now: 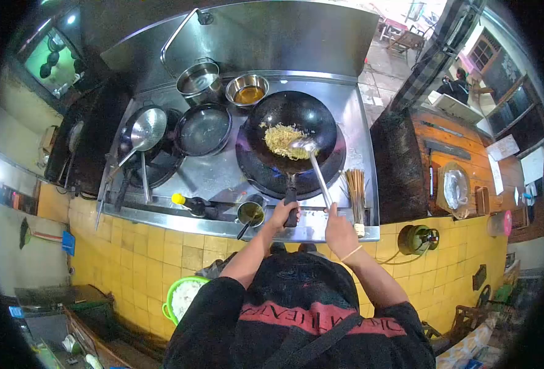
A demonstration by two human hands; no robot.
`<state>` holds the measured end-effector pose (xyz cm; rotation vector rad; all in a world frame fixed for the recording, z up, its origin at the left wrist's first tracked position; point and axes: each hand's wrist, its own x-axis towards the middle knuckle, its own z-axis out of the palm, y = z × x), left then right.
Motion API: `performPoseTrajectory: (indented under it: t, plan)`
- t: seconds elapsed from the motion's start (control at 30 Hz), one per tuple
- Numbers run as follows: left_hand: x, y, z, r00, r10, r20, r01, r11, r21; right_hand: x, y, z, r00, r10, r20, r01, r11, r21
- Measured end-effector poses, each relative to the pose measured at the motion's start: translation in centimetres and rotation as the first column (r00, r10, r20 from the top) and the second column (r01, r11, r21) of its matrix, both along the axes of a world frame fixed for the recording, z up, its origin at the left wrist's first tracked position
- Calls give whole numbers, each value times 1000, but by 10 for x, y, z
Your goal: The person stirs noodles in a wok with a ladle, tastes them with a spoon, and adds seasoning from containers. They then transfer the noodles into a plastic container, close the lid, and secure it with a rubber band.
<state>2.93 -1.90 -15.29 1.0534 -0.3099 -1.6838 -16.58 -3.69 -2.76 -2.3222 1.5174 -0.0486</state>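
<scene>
A black wok (266,111) sits on the burner at the middle of the steel stove. My left hand (282,214) is closed around its dark handle (291,195). With fingers wrapped round the long shaft, my right hand (341,234) holds a metal ladle (320,178). The ladle's bowl rests in the wok, at the right side of a heap of fried rice (279,139). Just right of the ladle, a bundle of thin sticks (355,184), like a whisk brush, lies on the stove top. Left of my left hand stands a small pot of oil (250,213).
Behind the wok are a steel bowl of brown liquid (248,92) and a steel pot (198,83). A black pan (204,130), a wok with a large strainer (148,126) and a yellow-capped bottle (193,204) stand left. A green basket of white rice (183,298) is below.
</scene>
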Motion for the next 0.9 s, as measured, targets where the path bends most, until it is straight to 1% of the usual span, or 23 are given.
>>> performPoseTrajectory:
  t: [0.03, 0.07, 0.1, 0.13, 0.17, 0.2, 0.23, 0.27, 0.3, 0.33, 0.37, 0.43, 0.47, 0.5, 0.57, 0.6, 0.63, 0.7, 0.73, 0.77, 0.8, 0.83, 0.9]
  plan:
    - [-1, -2, 4, 1000, -5, -6, 5, 1000, -4, -2, 4, 6, 997, 65, 33, -66, 997, 47]
    - [-2, -2, 11, 1000, 17, -17, -17, 1000, 17, 2, -10, 19, 996, 72, 54, -78, 989, 125]
    - [-2, -2, 18, 999, 38, -27, -37, 999, 39, 7, -19, 11, 997, 64, 48, -70, 990, 126]
    - [-3, -7, 16, 999, 49, 2, -49, 992, 117, 12, -27, -8, 997, -10, 75, 4, 996, 87]
    - [-4, -9, 21, 999, 48, -6, -47, 992, 118, 17, -34, -11, 992, -78, 103, 74, 996, 49]
    - [-4, -9, 25, 999, 34, 2, -34, 990, 138, 12, -40, -11, 992, -80, 97, 75, 996, 54]
    - [-3, -10, 29, 1000, 14, 14, -16, 987, 160, 5, -44, 2, 990, 19, 142, -35, 993, 111]
    - [-11, -14, 26, 995, 80, -61, -64, 970, 233, -2, -46, 21, 975, 113, 192, -146, 975, 167]
    - [-19, -11, 38, 994, 111, -10, -106, 968, 227, -8, -43, 70, 984, 112, 139, -143, 961, 238]
    - [-28, 2, 85, 954, 159, -254, -102, 969, 224, -28, -47, 68, 957, 200, 212, -226, 968, 106]
    - [-34, 14, 144, 857, 195, -477, -99, 971, 218, -28, -43, 113, 960, 218, 177, -251, 949, 190]
    - [-26, 36, 214, 791, 62, -608, 115, 962, 248, -34, -33, 127, 962, 201, 186, -228, 964, 138]
    - [-22, 45, 228, 813, 4, -582, 145, 967, 210, -34, -29, 131, 958, 215, 191, -244, 959, 142]
    - [-13, 44, 216, 774, -8, -634, 198, 953, 230, -33, -25, 133, 952, 230, 200, -261, 955, 143]
    - [5, 35, 170, 868, -50, -494, 151, 974, 166, -29, -15, 138, 961, 210, 180, -241, 955, 173]
    - [13, 34, 150, 907, -17, -420, 120, 968, 221, -29, -9, 139, 963, 204, 174, -232, 959, 160]
    - [13, 34, 114, 964, 25, -266, 30, 979, 200, -29, -3, 139, 966, 199, 167, -225, 962, 152]
    - [-1, 49, 115, 995, -36, -90, 61, 956, 288, -21, 9, 136, 982, 153, 108, -168, 974, 150]
    - [-20, 66, 153, 996, -39, 74, 21, 974, 224, -15, 14, 131, 998, 60, 3, -60, 988, 145]
    - [-30, 84, 169, 994, -97, -48, 105, 966, 235, -13, 21, 124, 994, -37, -103, 51, 989, 139]
    - [-38, 98, 180, 973, -184, -138, 207, 962, 180, -19, 24, 103, 996, -18, -90, 29, 993, 114]
    - [-45, 103, 198, 972, -174, -161, 213, 938, 272, -25, 23, 102, 996, -19, -86, 28, 994, 110]
    - [-37, 83, 200, 968, -236, -90, 252, 921, 296, -34, 23, 103, 987, 126, 100, -136, 985, 107]
